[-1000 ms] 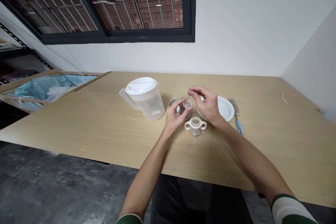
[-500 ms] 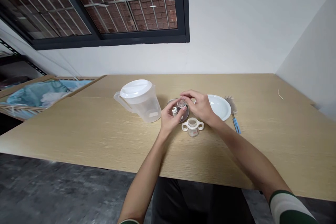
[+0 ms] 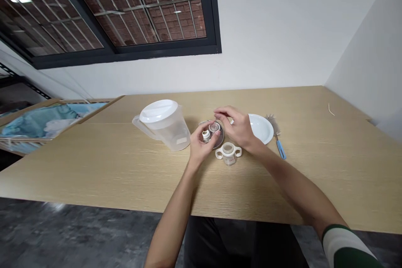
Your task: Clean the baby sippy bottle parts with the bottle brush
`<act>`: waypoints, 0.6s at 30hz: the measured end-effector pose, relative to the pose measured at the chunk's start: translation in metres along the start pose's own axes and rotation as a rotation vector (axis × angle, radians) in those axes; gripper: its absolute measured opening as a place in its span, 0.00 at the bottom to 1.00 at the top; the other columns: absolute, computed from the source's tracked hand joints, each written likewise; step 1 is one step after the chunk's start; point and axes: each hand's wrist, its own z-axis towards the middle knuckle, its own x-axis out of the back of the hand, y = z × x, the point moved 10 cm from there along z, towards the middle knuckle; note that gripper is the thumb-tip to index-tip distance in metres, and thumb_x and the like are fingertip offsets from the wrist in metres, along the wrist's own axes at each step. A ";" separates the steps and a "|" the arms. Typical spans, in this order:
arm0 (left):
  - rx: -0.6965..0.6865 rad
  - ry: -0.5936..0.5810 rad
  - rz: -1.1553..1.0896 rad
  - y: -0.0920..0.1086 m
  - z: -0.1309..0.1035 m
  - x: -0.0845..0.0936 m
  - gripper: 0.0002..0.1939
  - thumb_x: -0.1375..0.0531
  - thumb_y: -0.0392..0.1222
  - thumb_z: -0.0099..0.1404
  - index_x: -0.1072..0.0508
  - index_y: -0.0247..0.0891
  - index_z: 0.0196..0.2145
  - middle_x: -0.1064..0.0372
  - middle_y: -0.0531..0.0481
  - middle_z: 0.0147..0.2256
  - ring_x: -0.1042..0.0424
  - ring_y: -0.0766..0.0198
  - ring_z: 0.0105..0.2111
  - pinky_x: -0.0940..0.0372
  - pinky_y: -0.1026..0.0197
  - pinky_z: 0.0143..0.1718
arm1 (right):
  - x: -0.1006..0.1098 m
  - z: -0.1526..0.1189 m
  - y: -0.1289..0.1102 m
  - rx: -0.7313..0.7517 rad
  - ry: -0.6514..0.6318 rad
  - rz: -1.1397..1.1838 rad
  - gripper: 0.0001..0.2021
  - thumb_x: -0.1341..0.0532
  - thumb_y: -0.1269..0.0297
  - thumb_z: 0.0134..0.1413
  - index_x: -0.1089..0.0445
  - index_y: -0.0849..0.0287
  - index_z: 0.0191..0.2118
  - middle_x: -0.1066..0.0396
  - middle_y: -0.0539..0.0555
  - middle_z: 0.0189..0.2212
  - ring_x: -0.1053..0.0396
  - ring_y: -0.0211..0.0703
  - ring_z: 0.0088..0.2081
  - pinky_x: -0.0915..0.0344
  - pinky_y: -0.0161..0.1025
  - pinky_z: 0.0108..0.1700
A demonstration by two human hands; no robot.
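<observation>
My left hand (image 3: pixel 200 145) has its fingers and thumb closed round a small clear round piece with a pale rim (image 3: pixel 214 127), perhaps a baby bottle top. Just above it my right hand (image 3: pixel 239 129) pinches a thin stem whose end meets the middle of that piece; its kind is too small to make out. Below both hands lies a dark round metal dish (image 3: pixel 221 139), partly covered by my fingers. A small white-topped piece (image 3: pixel 206 135) shows beside my left fingers. Nearer to me a baby bottle with two white handles (image 3: pixel 229 155) stands upright, its mouth uncovered.
To the left stands a lidded translucent pitcher (image 3: pixel 166 127). A white plate (image 3: pixel 262 130) lies right of my right hand, next to a bristled brush with a blue handle (image 3: pixel 281 150). A lined basket (image 3: pixel 40 123) sits at the far left, and a thin pale strip (image 3: pixel 331 109) lies far right.
My right fingers have risen slightly from the clear piece, and the thin stem between them now shows. My left hand keeps its hold. The whole view has shifted a little.
</observation>
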 end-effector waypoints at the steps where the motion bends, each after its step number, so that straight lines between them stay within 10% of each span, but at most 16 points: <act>1: -0.007 -0.006 -0.004 0.001 0.000 0.000 0.19 0.32 0.48 0.62 0.23 0.38 0.49 0.22 0.43 0.44 0.24 0.57 0.44 0.29 0.54 0.48 | 0.003 0.001 -0.003 0.008 0.013 -0.004 0.07 0.41 0.70 0.64 0.25 0.55 0.40 0.22 0.51 0.37 0.24 0.38 0.40 0.27 0.37 0.44; 18: -0.040 -0.060 0.052 0.004 -0.005 -0.007 0.19 0.33 0.45 0.62 0.24 0.39 0.50 0.23 0.43 0.46 0.24 0.55 0.46 0.30 0.52 0.50 | 0.038 0.013 -0.026 0.023 0.146 -0.038 0.06 0.41 0.67 0.66 0.25 0.55 0.42 0.22 0.51 0.37 0.23 0.38 0.39 0.24 0.39 0.43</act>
